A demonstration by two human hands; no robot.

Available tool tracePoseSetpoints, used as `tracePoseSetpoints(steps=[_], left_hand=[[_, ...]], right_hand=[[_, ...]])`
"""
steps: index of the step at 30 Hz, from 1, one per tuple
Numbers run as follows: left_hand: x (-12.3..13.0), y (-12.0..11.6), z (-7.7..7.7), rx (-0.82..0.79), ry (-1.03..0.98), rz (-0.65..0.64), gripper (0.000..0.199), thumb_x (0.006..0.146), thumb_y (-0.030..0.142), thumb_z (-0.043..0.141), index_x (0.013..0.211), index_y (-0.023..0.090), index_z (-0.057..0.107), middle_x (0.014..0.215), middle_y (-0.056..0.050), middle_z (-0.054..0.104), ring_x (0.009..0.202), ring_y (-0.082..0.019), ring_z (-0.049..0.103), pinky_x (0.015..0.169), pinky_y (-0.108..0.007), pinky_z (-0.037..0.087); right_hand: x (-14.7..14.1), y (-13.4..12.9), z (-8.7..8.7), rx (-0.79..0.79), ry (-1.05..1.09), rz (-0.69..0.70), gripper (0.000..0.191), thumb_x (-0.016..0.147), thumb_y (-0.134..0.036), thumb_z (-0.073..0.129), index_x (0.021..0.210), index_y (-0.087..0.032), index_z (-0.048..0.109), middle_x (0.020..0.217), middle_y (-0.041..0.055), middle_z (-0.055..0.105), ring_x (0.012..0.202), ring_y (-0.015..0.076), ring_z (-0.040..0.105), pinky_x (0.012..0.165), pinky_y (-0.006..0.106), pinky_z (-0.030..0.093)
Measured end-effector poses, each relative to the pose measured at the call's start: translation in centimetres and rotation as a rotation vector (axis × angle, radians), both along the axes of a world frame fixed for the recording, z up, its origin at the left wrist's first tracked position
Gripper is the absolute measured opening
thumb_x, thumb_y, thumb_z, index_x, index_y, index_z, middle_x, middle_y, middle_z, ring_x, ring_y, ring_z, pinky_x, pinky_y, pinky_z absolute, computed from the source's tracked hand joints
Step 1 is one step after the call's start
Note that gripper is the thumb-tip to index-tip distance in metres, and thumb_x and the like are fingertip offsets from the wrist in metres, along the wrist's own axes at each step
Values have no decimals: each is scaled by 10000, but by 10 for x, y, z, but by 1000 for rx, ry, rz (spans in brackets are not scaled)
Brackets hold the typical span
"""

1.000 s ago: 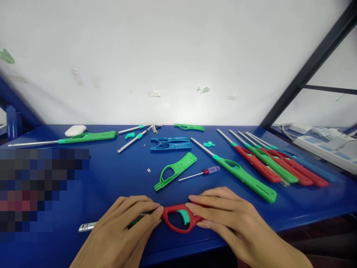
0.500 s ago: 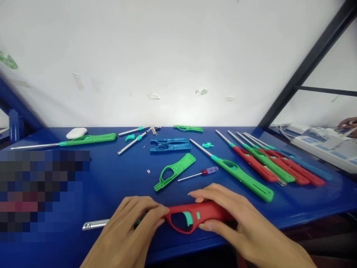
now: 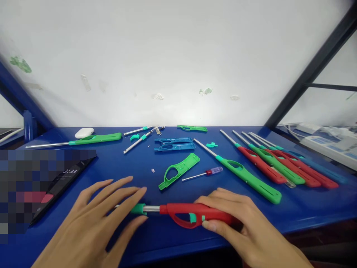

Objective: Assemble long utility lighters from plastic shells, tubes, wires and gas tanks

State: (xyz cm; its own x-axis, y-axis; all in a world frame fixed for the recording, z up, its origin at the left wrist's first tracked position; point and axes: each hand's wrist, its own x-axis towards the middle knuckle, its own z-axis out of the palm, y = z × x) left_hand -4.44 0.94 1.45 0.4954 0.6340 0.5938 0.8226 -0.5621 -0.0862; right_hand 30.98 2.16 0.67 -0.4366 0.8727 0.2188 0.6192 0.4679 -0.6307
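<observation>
My right hand is wrapped round the handle of a red long-nosed lighter at the front of the table, its thumb beside the small teal switch. The lighter lies level, its teal trigger showing in the guard. On its metal tube a teal collar sits apart from the red body, with bare metal between. My left hand hovers over the tube with fingers spread, hiding most of the tip. Beyond my hands lie an open green lighter half-shell and a screwdriver with a red and purple handle.
Several assembled lighters lie in a slanted row at the right; one green lighter is nearer. Blue half-shells and metal tubes lie further back. At the left are a phone-like screen and a white case.
My left hand has let go of the lighter's tube, moved left and spread its fingers. The teal collar and a stretch of bare tube now show. My right hand keeps its grip.
</observation>
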Motion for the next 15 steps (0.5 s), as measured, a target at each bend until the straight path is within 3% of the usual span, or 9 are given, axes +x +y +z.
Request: tracePoseSetpoints(steps=[3,7,11,15], left_hand=[[1,2,6,-41,99,-114,250,1189,331,517,1299,289,738,1198,30,843,1196,-229,761,1238,-430,344],[31,7,10,-28,-89,-255,264,1218,226,453,1214,218,718,1037,42,823,952,-133,742,1009,-303,463],[42,4,12,21,-58,-193,306,1239,305,439,1370,169,680,1043,21,836,992,-158,738,986,-329,476],[37,-3,13,65,14,-147,326,1237,366,443,1199,237,739,1003,47,842,957,-190,760,977,-381,483]], right_hand=[[-2,1,6,-25,18,5,397,1067,-532,740,1400,-335,830,1333,82,843,1272,327,777,1121,423,637],[-4,-4,8,-60,11,30,413,1067,-587,716,1384,-355,843,1316,69,856,1262,310,792,1100,385,656],[1,-15,-6,-63,13,-113,455,1033,-654,730,1392,-395,836,1388,61,828,1291,314,793,1024,349,699],[2,-16,-11,-56,1,-92,437,1041,-657,708,1379,-413,839,1367,71,830,1220,332,824,1012,419,720]])
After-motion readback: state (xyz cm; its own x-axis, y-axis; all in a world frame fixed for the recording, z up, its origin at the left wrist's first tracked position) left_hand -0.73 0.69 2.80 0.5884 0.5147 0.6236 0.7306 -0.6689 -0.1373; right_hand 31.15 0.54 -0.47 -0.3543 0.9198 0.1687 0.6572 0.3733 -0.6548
